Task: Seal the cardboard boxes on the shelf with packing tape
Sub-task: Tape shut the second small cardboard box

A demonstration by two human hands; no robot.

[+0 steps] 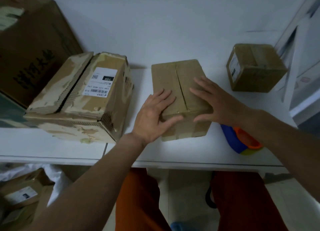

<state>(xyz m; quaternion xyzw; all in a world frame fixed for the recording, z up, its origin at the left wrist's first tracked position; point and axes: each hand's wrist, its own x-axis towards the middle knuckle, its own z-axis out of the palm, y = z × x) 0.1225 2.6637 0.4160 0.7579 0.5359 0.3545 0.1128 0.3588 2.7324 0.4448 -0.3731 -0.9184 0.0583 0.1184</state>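
Note:
A small brown cardboard box (174,74) sits in the middle of the white shelf (69,144), its top flaps closed with a seam down the centre. My left hand (154,112) lies flat with straight fingers on the left flap, thumb over the near edge. My right hand (213,100) presses flat on the right flap. A blue, orange and yellow tape dispenser (242,140) lies on the shelf just right of the box, partly under my right forearm.
A worn box with a white shipping label (83,99) stands to the left, a large brown carton (29,45) behind it. Another small box (254,67) sits at the back right. More boxes (20,194) lie below the shelf at lower left.

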